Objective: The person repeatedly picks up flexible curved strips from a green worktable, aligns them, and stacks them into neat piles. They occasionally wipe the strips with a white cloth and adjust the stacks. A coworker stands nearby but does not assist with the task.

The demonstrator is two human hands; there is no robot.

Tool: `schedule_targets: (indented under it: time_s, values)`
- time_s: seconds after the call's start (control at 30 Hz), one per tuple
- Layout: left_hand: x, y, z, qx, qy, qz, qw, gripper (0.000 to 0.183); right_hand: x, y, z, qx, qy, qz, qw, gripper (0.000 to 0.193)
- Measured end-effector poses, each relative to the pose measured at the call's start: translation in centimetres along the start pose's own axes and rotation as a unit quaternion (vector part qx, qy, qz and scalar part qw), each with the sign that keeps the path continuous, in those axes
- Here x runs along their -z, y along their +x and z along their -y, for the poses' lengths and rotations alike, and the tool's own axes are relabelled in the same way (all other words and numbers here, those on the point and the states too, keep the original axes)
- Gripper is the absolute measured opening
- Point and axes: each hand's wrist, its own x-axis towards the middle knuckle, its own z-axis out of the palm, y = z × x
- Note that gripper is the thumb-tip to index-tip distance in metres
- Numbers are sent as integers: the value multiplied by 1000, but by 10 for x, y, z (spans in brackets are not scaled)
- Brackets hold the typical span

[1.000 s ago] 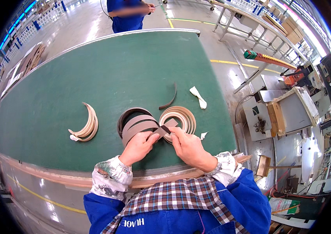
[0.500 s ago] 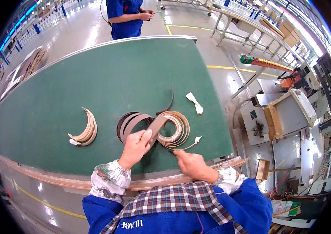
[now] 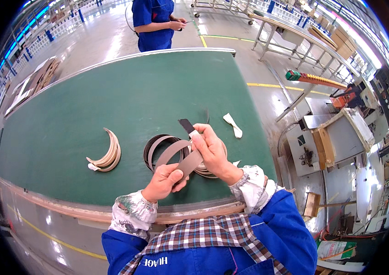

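Observation:
My left hand [image 3: 162, 181] is closed round a flat brown edge-banding strip [image 3: 190, 164], thumb on top. The fingers of my right hand [image 3: 213, 153] pinch the same strip higher up, where a dark end [image 3: 186, 126] sticks out past them. From my hands the strip runs back into a loose dark brown coil [image 3: 157, 145] lying on the green table [image 3: 135, 87]. A beige coil [image 3: 206, 172] is partly hidden behind my right hand. Farther left lies a crescent-shaped bundle of beige strips [image 3: 108, 153].
A twisted white scrap [image 3: 233, 125] lies to the right on the table. Beyond the far edge stands a person in blue [image 3: 154, 27], holding something thin. Machine parts and an open box-like tray [image 3: 345, 137] fill the right side. A wooden ledge [image 3: 66, 204] borders the near edge.
My right hand has come up from beside the beige coil to the strip in my left hand and taken hold near its end. My left hand has moved slightly lower.

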Motion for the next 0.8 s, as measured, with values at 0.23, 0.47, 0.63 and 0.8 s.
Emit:
schedule_targets:
  time_s: [0.23,0.47,0.63,0.8]
  values:
    - [-9,3,16,-41,11,33,999,30,-17,-17,8,35,-38,118,992,26]
    - [1,7,-19,76,223,-87,968,35,29,4,15,274,-371,-68,885,27]
    - [-1,14,11,107,328,-203,916,40,26,-25,11,393,-451,94,796,46]
    - [7,16,-4,106,266,-308,907,44,53,27,-48,346,-444,21,826,40]
